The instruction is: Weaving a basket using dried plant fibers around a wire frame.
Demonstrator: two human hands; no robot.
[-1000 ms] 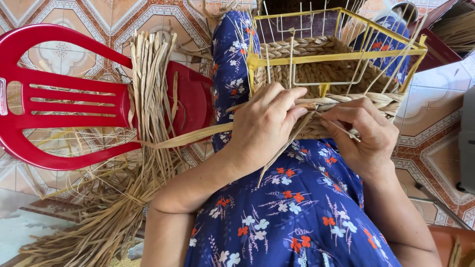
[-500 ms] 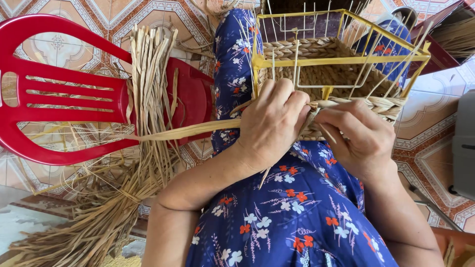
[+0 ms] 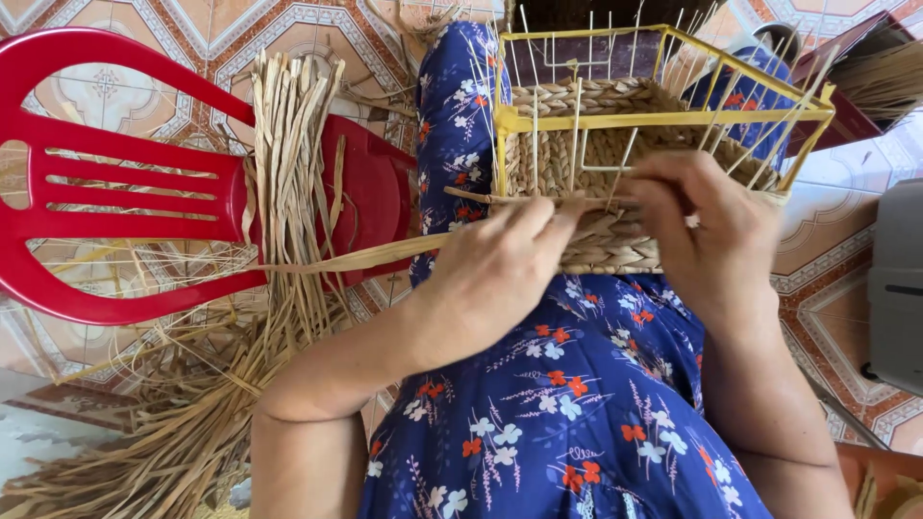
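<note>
A half-woven straw basket (image 3: 615, 154) sits on my lap inside a yellow wire frame (image 3: 663, 117) with thin upright wires. My left hand (image 3: 500, 269) pinches a long dry straw strand (image 3: 346, 258) against the basket's near wall; the strand trails off to the left. My right hand (image 3: 716, 231) grips the woven edge and the same strand's working end at the basket's near right side. Both hands touch the weave just below the frame's front bar.
A red plastic chair (image 3: 125, 183) lies at the left with a bundle of dry straw strands (image 3: 288, 135) draped over its seat. More loose straw (image 3: 163, 432) is heaped on the patterned tile floor. A grey object (image 3: 899, 288) stands at the right edge.
The basket and frame have tipped up closer to me. My left hand slid down to the basket's near wall, pulling the strand tauter. My right hand shifted up along the weave.
</note>
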